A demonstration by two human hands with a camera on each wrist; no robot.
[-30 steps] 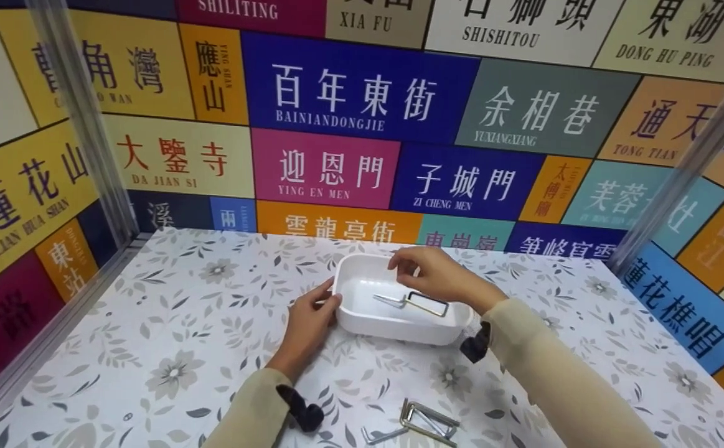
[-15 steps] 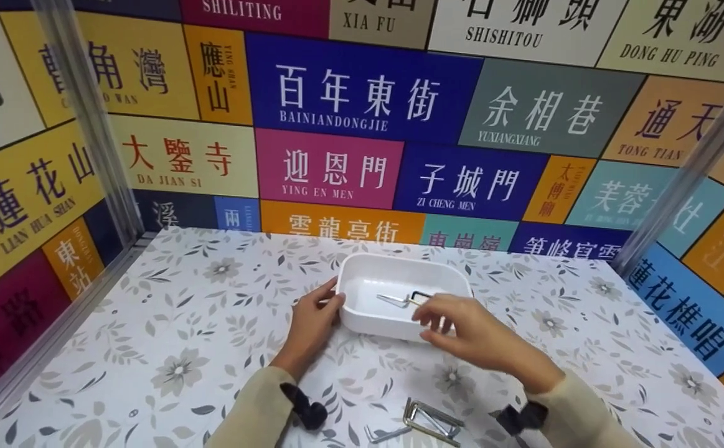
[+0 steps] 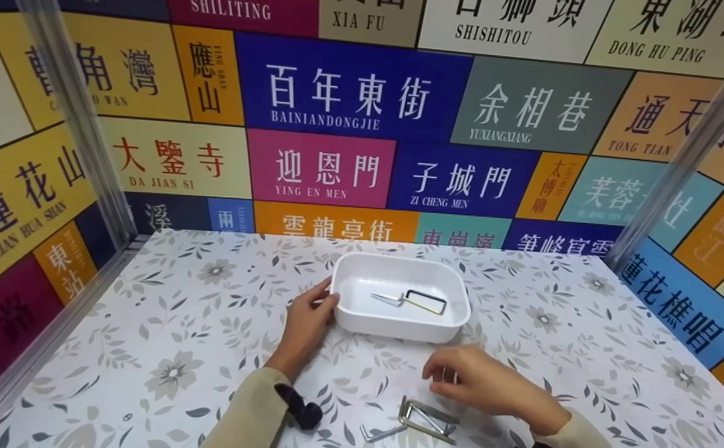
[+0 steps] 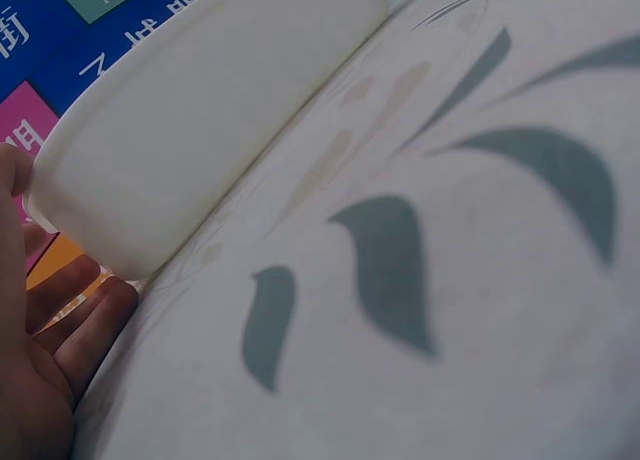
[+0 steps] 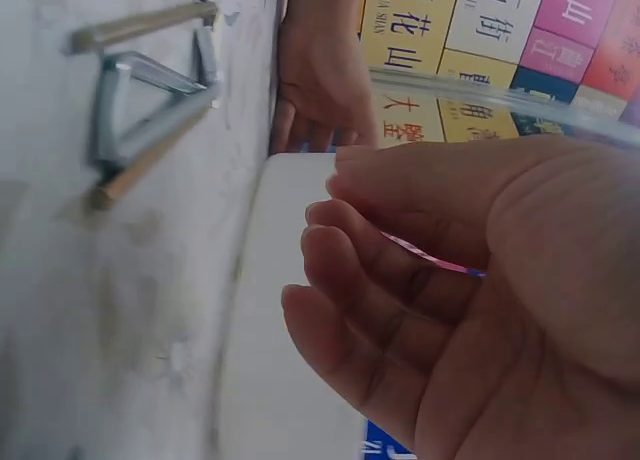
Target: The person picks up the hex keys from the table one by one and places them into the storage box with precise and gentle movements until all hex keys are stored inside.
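Observation:
A white plastic tub (image 3: 399, 326) stands on the table. My left hand (image 3: 304, 323) touches its left end, with the thumb by the rim; in the left wrist view the fingers (image 4: 95, 315) lie along the outer wall near the base. Inside the tub lie a silver bent rod (image 3: 388, 300) and a black-and-gold rectangular outline of bent rods (image 3: 425, 309). Below the tub's front wall, my right hand (image 3: 477, 379) hovers with loosely bent fingers and nothing between them. Near it lie gold and silver bent metal rods (image 3: 427, 423) and a silver L-shaped rod (image 3: 381, 434), resembling a hex key.
A white tablecloth (image 3: 175, 373) with grey flowers and leaves covers the table. Walls of coloured sign panels (image 3: 355, 87) rise behind and at the sides. Clear upright edges (image 3: 97, 143) stand at the corners.
My right hand has moved from above the tub toward the loose metal rods in front, uncovering the pieces in the tub. The left hand has stayed at the tub's left end.

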